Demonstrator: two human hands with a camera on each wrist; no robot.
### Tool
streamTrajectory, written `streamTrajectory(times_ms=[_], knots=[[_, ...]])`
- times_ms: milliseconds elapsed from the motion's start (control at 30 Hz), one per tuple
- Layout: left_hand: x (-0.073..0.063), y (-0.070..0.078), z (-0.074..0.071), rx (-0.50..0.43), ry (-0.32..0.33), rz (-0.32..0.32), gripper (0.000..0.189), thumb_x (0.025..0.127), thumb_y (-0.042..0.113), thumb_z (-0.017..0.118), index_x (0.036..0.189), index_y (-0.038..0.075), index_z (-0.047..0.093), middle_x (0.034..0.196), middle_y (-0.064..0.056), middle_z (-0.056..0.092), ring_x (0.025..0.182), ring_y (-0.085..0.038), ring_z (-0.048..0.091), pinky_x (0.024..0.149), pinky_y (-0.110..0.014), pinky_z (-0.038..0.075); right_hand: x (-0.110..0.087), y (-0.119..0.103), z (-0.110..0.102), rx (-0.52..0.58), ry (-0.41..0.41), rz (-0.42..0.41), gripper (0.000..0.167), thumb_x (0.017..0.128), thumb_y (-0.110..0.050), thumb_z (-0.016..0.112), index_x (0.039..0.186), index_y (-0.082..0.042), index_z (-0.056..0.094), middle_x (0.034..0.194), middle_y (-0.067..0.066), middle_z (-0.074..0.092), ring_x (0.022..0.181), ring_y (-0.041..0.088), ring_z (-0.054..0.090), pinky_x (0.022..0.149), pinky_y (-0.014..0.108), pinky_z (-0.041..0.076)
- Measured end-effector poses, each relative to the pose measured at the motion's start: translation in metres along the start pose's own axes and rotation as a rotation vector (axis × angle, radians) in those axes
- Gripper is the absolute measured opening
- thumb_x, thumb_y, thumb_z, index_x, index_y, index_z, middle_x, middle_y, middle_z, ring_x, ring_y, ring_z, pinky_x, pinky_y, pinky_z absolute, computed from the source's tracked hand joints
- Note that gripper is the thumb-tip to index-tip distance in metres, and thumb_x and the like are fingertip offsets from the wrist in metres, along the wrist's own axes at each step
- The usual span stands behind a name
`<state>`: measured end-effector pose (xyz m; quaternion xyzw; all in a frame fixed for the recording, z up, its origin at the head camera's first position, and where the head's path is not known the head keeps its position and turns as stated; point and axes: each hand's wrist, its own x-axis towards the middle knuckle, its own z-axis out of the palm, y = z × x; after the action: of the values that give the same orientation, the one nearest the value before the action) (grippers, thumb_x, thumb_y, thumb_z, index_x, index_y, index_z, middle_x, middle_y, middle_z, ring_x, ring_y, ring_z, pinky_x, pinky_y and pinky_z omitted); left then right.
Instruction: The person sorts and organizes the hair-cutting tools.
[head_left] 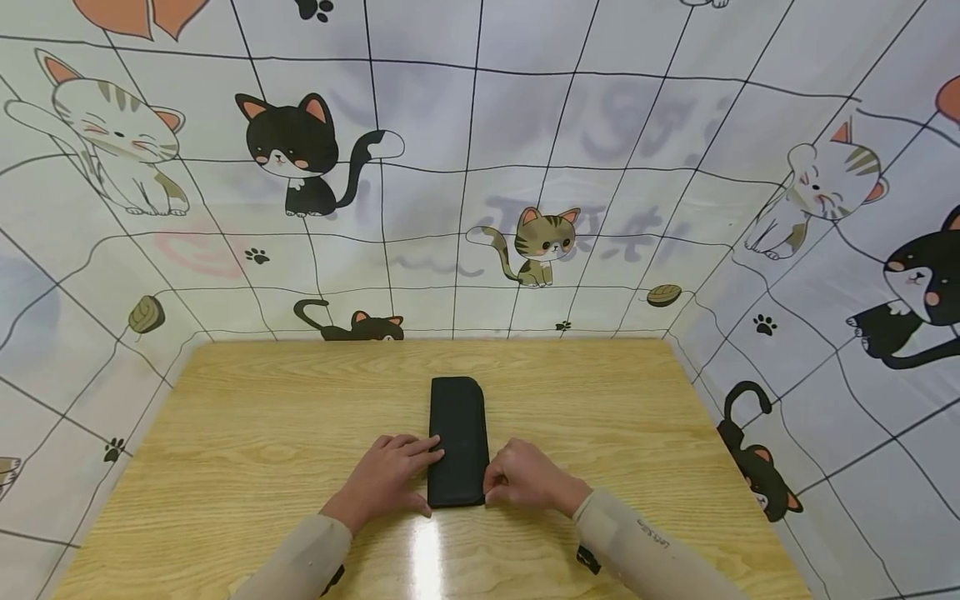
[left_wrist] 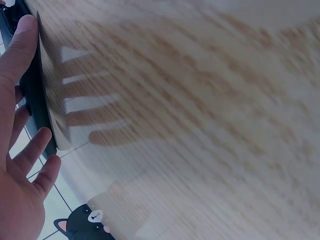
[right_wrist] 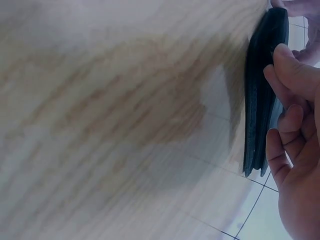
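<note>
A long black zip case (head_left: 457, 437), with one rounded far corner, lies lengthwise on the wooden table. Against its left side rests my left hand (head_left: 390, 475), fingers fairly straight, fingertips on the top edge and thumb by the near corner. My right hand (head_left: 525, 477) is at the near right corner, thumb and index finger pinched together. The right wrist view shows the case (right_wrist: 252, 115) edge-on with a split running along its side. There the right hand (right_wrist: 302, 125) pinches a small dark zipper pull at that edge, mostly hidden by the fingertips.
The pale wooden table (head_left: 300, 392) meets a white cloth backdrop (head_left: 427, 200) printed with cats and grid lines at the back and both sides. A bright light reflection lies on the wood near the front. Both forearms wear beige sleeves.
</note>
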<state>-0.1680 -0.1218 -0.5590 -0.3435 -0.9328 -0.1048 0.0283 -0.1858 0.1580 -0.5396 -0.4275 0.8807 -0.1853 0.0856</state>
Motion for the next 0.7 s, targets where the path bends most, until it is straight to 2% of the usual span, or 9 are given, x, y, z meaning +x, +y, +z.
streamTrajectory(times_ms=[233, 400, 500, 600, 700], knots=[[0.0004, -0.0001, 0.0014, 0.001, 0.002, 0.001, 0.087, 0.063, 0.068, 0.074, 0.136, 0.024, 0.059, 0.146, 0.003, 0.052, 0.125, -0.022, 0.054, 0.101, -0.046, 0.045, -0.0019, -0.0013, 0.0034, -0.001, 0.004, 0.037, 0.007, 0.08, -0.03, 0.08, 0.078, -0.024, 0.077, 0.071, -0.017, 0.069, 0.061, -0.013, 0.05, 0.062, 0.009, 0.043], [0.0004, -0.0018, 0.0028, 0.001, 0.013, 0.009, 0.087, 0.062, 0.067, 0.075, 0.136, 0.024, 0.059, 0.146, 0.002, 0.052, 0.124, -0.022, 0.055, 0.1, -0.046, 0.046, -0.0011, -0.0009, 0.0043, -0.008, 0.019, -0.005, 0.008, 0.08, -0.03, 0.08, 0.077, -0.023, 0.077, 0.07, -0.016, 0.069, 0.06, -0.013, 0.048, 0.061, 0.007, 0.041], [0.0003, -0.0032, 0.0032, 0.007, 0.016, 0.009, 0.087, 0.062, 0.067, 0.075, 0.137, 0.025, 0.058, 0.147, 0.003, 0.052, 0.124, -0.021, 0.055, 0.1, -0.046, 0.046, -0.0006, -0.0014, 0.0045, -0.015, 0.026, -0.03, 0.007, 0.08, -0.03, 0.08, 0.078, -0.024, 0.077, 0.069, -0.017, 0.068, 0.061, -0.013, 0.048, 0.064, 0.008, 0.041], [0.0004, -0.0039, 0.0039, 0.01, 0.022, 0.007, 0.087, 0.062, 0.068, 0.074, 0.137, 0.026, 0.058, 0.147, 0.004, 0.051, 0.124, -0.021, 0.055, 0.099, -0.046, 0.046, -0.0009, -0.0018, 0.0047, -0.021, 0.027, -0.028, 0.007, 0.08, -0.031, 0.08, 0.078, -0.025, 0.077, 0.07, -0.017, 0.068, 0.062, -0.013, 0.047, 0.068, 0.01, 0.041], [0.0017, -0.0034, 0.0059, -0.003, 0.035, 0.003, 0.087, 0.063, 0.067, 0.074, 0.137, 0.025, 0.058, 0.147, 0.003, 0.051, 0.123, -0.022, 0.055, 0.098, -0.045, 0.046, -0.0018, -0.0005, 0.0043, -0.011, 0.033, -0.006, 0.007, 0.081, -0.029, 0.079, 0.078, -0.024, 0.076, 0.07, -0.017, 0.068, 0.061, -0.012, 0.048, 0.065, 0.011, 0.043]])
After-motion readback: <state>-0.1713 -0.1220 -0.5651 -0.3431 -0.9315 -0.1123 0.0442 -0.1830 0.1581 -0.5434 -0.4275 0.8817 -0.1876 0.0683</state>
